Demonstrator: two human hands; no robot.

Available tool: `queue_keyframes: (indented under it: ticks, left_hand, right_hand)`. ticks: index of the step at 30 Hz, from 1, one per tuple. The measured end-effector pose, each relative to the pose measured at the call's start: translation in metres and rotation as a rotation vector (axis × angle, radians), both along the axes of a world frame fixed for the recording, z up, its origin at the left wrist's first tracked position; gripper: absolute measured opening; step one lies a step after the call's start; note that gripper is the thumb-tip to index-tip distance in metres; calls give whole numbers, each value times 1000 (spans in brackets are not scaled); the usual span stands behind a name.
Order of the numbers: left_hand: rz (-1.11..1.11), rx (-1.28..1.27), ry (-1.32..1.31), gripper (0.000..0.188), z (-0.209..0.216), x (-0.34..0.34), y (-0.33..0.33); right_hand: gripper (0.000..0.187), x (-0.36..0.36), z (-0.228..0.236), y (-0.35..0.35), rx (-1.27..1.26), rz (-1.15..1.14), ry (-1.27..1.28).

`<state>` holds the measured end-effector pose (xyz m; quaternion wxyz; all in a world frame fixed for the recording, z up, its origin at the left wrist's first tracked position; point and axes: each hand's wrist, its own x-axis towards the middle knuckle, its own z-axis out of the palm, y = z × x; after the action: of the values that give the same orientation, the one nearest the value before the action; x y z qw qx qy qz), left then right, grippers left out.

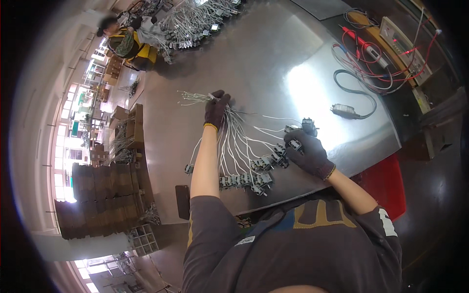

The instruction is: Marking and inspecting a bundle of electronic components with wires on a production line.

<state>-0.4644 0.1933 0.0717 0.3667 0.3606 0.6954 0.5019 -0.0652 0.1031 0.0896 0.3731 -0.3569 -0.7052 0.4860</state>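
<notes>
My left hand [216, 110], in a dark glove with a yellow cuff, is closed around a bundle of white wires [235, 139]. Their thin bare ends [194, 98] stick out to the left past the fist. From the fist the wires fan toward me, each running to a small grey-and-black electrical part. A row of these parts [239, 181] lies on the metal table near its front edge. My gloved right hand [309, 154] is closed on one such part [295, 144], beside others at the row's right end. One more part [309, 125] stands just beyond its fingers.
A dark phone [182, 201] lies at the table's front left. To the right are a grey cable with a plug-like end [344, 111], a red probe [352, 38] and an instrument with red lights [404, 50]. Wire bundles [200, 24] and another person [124, 44] are at the far left.
</notes>
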Motion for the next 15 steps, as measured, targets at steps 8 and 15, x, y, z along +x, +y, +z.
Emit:
queue_keyframes:
  ticks: [8, 15]
  left_hand:
    - [-137, -52, 263, 47, -1, -11, -29]
    - [-142, -141, 573, 60, -6, -1, -31]
  right_hand:
    - [34, 4, 36, -15, 75, 49, 52]
    - [44, 3, 32, -32, 137, 154, -56]
